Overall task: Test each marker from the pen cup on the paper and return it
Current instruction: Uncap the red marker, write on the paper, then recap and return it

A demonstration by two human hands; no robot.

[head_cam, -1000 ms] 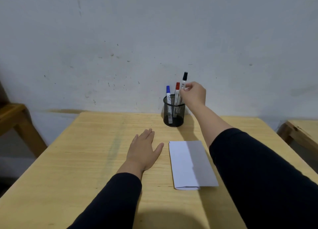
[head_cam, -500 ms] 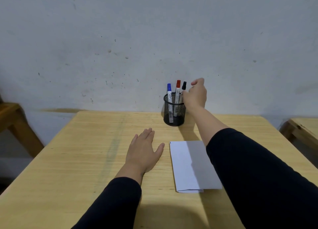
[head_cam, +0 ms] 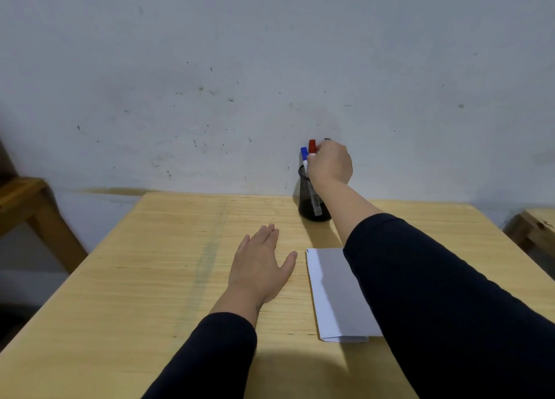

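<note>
A black mesh pen cup (head_cam: 312,203) stands at the far edge of the wooden table (head_cam: 150,278), against the wall. A blue-capped marker (head_cam: 304,153) and a red-capped marker (head_cam: 312,146) stick up from it. My right hand (head_cam: 332,164) is over the cup, its fingertips closed on the red marker just below the cap. A black cap tip (head_cam: 327,139) barely shows behind the hand. My left hand (head_cam: 261,263) lies flat on the table, fingers apart, left of the folded white paper (head_cam: 333,293). My right sleeve hides part of the paper.
A marked grey-white wall rises right behind the cup. Wooden furniture stands beside the table at the left (head_cam: 27,206) and at the right (head_cam: 534,227). A small dark mark (head_cam: 307,250) sits at the paper's far left corner.
The black marker went from raised in my right hand down into the cup. My right hand let it go and shifted left onto the red marker. The left hand stayed flat.
</note>
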